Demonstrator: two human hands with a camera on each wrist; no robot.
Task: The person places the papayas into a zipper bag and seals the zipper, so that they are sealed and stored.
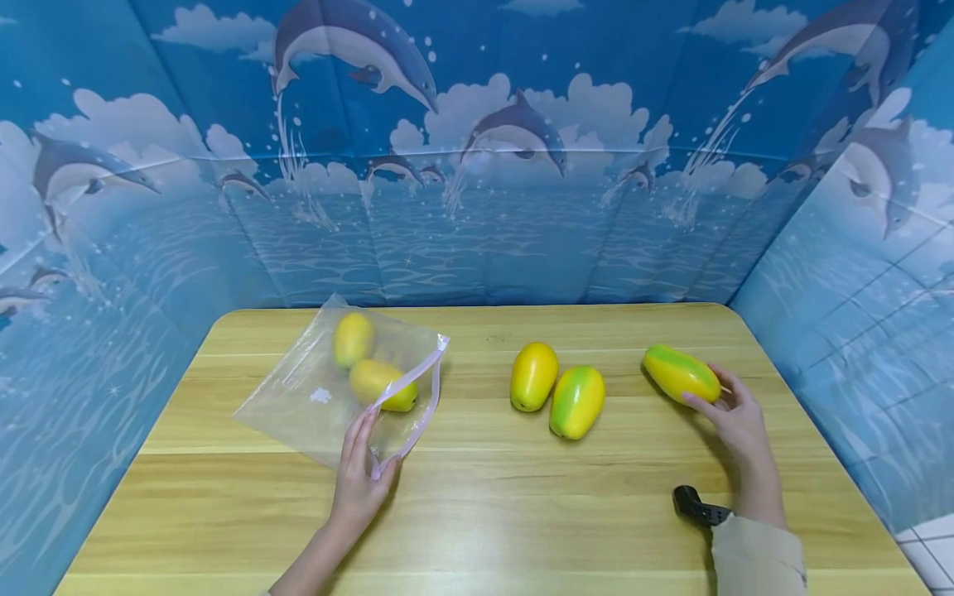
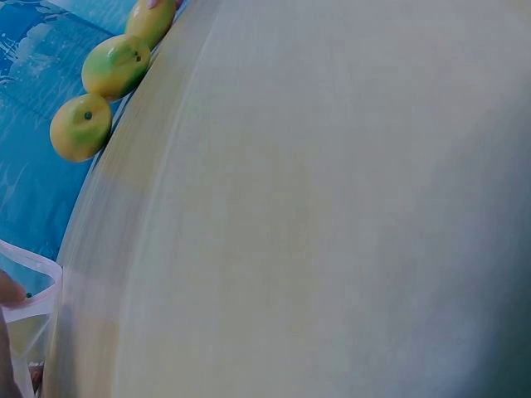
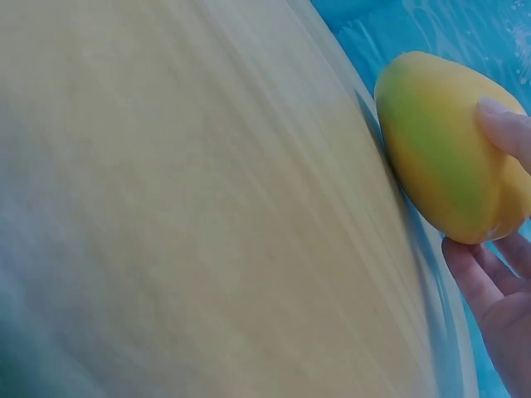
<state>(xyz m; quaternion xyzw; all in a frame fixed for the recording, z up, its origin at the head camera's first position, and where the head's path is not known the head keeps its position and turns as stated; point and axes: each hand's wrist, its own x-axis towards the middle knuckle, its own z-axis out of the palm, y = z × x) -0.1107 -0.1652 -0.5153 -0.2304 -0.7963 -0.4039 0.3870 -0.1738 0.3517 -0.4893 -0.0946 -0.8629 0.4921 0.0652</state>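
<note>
The left hand (image 1: pixel 359 487) pinches a zip-lock bag (image 1: pixel 286 414) as the right hand (image 1: pixel 739 424) grips a glossy mango (image 1: pixel 676 372) that, held by one end, could slip.

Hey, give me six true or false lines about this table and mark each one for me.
1. Two fruits are in the bag. True.
2. The right hand grips a fruit. True.
3. Only the right hand holds anything. False: the left hand holds the bag.
4. The bag is sealed shut. False: it gapes open.
5. Two more fruits lie between the bag and the right hand. True.
6. All the fruits are red. False: yellow, some partly green.
</note>
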